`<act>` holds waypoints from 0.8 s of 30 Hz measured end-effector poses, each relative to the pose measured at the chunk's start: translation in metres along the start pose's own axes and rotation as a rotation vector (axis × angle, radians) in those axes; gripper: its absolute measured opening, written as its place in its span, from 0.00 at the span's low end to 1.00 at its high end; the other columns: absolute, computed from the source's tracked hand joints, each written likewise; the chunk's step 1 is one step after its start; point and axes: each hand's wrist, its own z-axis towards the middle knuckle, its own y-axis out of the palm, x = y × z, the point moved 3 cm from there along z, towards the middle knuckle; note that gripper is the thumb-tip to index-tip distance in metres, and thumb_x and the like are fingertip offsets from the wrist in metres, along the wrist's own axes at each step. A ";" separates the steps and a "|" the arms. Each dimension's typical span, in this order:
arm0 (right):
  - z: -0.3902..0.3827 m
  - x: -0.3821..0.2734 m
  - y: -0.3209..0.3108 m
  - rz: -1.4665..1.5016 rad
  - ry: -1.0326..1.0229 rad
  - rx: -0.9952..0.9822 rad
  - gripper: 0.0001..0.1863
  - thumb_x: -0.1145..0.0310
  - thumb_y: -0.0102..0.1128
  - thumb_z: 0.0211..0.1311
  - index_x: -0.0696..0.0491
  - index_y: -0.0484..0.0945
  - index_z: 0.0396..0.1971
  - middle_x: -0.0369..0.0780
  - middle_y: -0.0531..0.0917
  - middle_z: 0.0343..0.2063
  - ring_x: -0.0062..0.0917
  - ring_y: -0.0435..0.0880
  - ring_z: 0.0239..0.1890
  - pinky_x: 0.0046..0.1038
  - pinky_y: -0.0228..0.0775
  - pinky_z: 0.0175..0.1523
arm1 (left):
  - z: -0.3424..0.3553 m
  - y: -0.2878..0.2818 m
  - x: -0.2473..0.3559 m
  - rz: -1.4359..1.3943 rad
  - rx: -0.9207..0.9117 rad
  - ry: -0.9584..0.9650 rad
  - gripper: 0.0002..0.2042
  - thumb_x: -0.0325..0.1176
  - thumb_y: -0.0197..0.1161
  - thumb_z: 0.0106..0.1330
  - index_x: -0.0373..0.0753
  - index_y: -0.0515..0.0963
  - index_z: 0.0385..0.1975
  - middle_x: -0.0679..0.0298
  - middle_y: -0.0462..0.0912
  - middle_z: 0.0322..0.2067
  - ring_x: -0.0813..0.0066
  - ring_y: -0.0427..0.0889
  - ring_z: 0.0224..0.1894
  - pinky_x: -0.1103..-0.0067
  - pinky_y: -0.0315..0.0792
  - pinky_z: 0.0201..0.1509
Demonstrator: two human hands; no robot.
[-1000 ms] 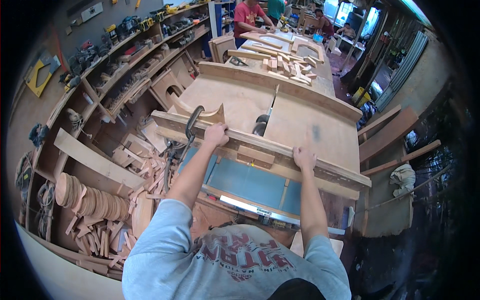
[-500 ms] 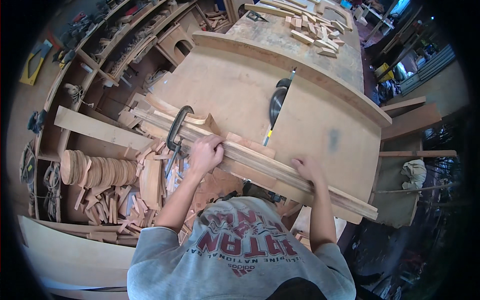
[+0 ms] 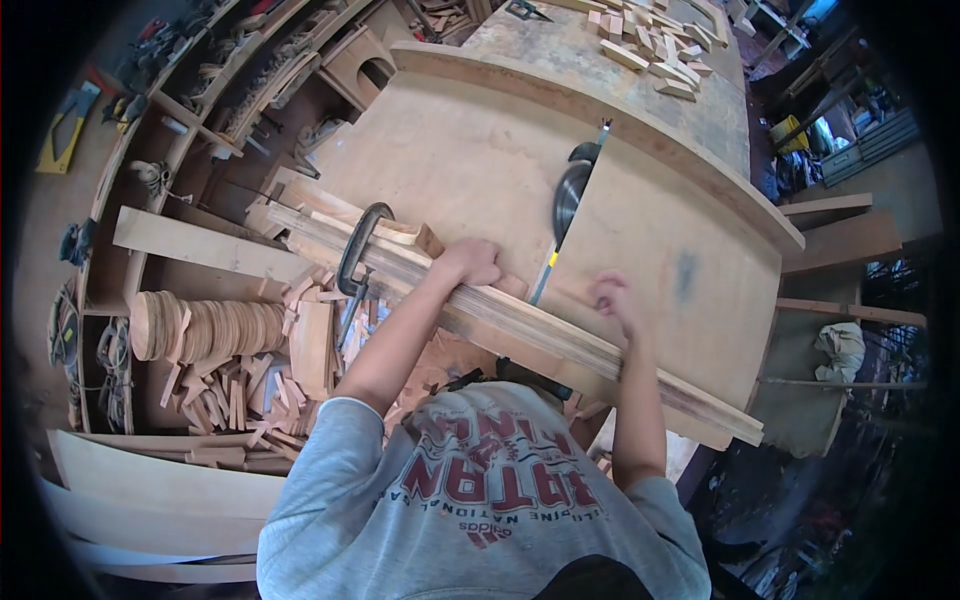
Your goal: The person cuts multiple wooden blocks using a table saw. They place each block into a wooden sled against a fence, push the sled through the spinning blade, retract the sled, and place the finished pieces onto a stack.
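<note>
A long, thick wooden rail runs across the near side of a plywood sled. Its left part carries a black C-clamp, and a curved wooden block sits beside the clamp. Reaching over the rail, my left hand is closed just beyond it, by a small piece of wood; what lies under the fingers is hidden. My right hand hovers past the rail with curled fingers and nothing visible in them. Between and beyond both hands, a circular saw blade stands up through a slot.
A tall wooden fence closes the sled's far edge. Behind it, cut blocks lie on a worktable. Rounded wooden discs and offcuts fill the left side. Boards jut out at right.
My left hand has shifted right and farther over the rail, toward the blade slot. My right hand has lifted away from the rail and moved farther out. The whole view has shifted slightly.
</note>
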 end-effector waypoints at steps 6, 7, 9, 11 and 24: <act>-0.066 -0.129 0.035 0.552 -0.533 0.038 0.27 0.62 0.71 0.63 0.54 0.80 0.60 0.37 0.87 0.41 0.22 0.88 0.42 0.29 0.84 0.44 | 0.004 0.007 0.001 -0.062 -0.028 0.165 0.21 0.44 0.65 0.53 0.42 0.88 0.45 0.47 0.89 0.45 0.48 0.87 0.51 0.60 0.79 0.56; -0.098 -0.166 0.076 0.655 -0.587 -0.260 0.28 0.65 0.71 0.64 0.54 0.79 0.64 0.39 0.86 0.47 0.24 0.87 0.47 0.30 0.84 0.49 | 0.003 0.011 -0.003 -0.063 0.052 0.215 0.21 0.44 0.66 0.53 0.40 0.87 0.45 0.47 0.89 0.44 0.48 0.87 0.50 0.60 0.79 0.56; -0.127 -0.188 0.103 0.749 -0.642 -0.554 0.30 0.67 0.70 0.65 0.55 0.77 0.68 0.42 0.86 0.53 0.27 0.86 0.53 0.32 0.83 0.54 | -0.007 0.007 0.000 -0.059 0.134 0.274 0.21 0.43 0.66 0.52 0.39 0.86 0.45 0.47 0.89 0.44 0.47 0.87 0.50 0.60 0.79 0.55; -0.132 -0.196 0.104 -0.292 -1.014 -0.153 0.35 0.69 0.71 0.65 0.54 0.72 0.72 0.47 0.79 0.65 0.34 0.81 0.64 0.35 0.79 0.59 | -0.032 -0.017 0.015 -0.195 0.127 0.175 0.21 0.38 0.70 0.52 0.36 0.83 0.46 0.48 0.88 0.47 0.45 0.85 0.52 0.60 0.78 0.56; -0.125 -0.129 0.095 -0.447 -0.937 0.367 0.32 0.75 0.79 0.47 0.53 0.82 0.57 0.47 0.83 0.61 0.45 0.83 0.62 0.39 0.79 0.64 | -0.148 -0.059 0.100 -0.147 0.834 0.626 0.27 0.29 0.76 0.51 0.39 0.77 0.54 0.55 0.84 0.48 0.51 0.82 0.54 0.60 0.74 0.62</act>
